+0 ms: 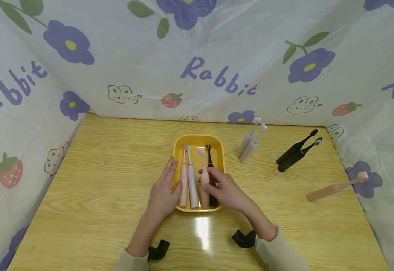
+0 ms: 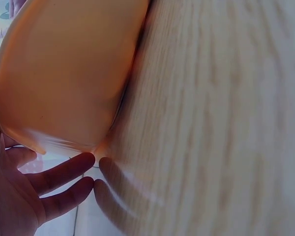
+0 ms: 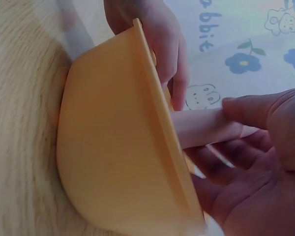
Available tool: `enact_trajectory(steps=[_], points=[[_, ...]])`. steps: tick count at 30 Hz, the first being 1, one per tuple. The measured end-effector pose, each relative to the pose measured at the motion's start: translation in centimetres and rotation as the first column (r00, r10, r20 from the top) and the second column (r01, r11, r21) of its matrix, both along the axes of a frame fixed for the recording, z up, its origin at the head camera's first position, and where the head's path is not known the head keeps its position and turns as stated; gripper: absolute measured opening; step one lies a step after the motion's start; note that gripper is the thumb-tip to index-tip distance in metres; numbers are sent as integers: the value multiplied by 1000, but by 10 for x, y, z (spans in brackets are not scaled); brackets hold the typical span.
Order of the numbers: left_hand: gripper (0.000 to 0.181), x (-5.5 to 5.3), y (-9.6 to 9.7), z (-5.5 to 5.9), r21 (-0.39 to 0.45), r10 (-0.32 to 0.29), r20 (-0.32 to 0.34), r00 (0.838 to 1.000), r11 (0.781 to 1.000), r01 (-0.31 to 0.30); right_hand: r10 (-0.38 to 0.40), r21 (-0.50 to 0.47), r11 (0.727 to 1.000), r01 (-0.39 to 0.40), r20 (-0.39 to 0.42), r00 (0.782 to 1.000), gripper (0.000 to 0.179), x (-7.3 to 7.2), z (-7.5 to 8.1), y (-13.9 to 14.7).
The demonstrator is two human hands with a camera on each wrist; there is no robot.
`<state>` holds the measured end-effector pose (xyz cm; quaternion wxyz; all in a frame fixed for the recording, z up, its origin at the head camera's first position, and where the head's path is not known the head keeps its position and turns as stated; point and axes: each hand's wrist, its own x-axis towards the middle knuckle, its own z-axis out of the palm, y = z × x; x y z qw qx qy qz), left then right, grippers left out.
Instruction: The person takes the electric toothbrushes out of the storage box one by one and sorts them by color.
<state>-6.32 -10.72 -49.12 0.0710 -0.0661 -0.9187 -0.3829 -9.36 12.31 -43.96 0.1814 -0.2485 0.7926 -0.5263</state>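
your right hand (image 1: 225, 191) grasps a pink electric toothbrush (image 1: 205, 179) between thumb and fingers, over the right half of a yellow plastic bin (image 1: 198, 210). from the head you see it above the bin's interior; only your right wrist view shows its handle rising past the rim, the lower end hidden behind the wall. your left hand (image 1: 163, 192) lies along the left side, fingers loosely extended; your left wrist view shows them spread at the outer wall, the tips just above the wood table (image 2: 201, 123). only the head view shows you a second pink toothbrush (image 1: 183, 184), a grey toothbrush (image 1: 193, 186) and a black toothbrush (image 1: 209, 161) inside, and, to the right, two pale toothbrushes (image 1: 250, 150), two black ones (image 1: 292, 159) and a lone pink one (image 1: 324, 192).
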Motion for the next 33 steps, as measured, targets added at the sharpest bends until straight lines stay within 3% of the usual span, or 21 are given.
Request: enact_trajectory(steps=[4,7,12,15,17,23,27,33], points=[[60,0,1,-1,8,0,-7,1000,1000,0,-51,-104,993,49,-14,999,34,6,1,8],[60,1,1,-1,17,-2,-5,1000,1000,2,-100,-224,971,89,-38,994,35,10,2,14],[60,1,1,0,24,-6,7,1000,1000,6,-212,-456,882,122,-150,966,38,11,5,28],[61,0,1,0,25,-12,13,1000,1000,12,-296,-545,828,134,-221,929,38,10,8,41],[61,0,2,0,21,-15,16,1000,1000,15,-347,-570,807,154,-246,905,37,11,11,51],[60,-2,3,0,11,-15,35,999,1000,15,-507,-531,795,292,-318,802,36,19,8,91],[60,-2,3,-1,8,-15,35,999,1000,15,-622,-527,741,417,-303,722,38,33,-4,118],[61,-2,2,-1,12,-10,31,999,1000,9,-744,-437,667,603,-339,576,39,52,-18,143]])
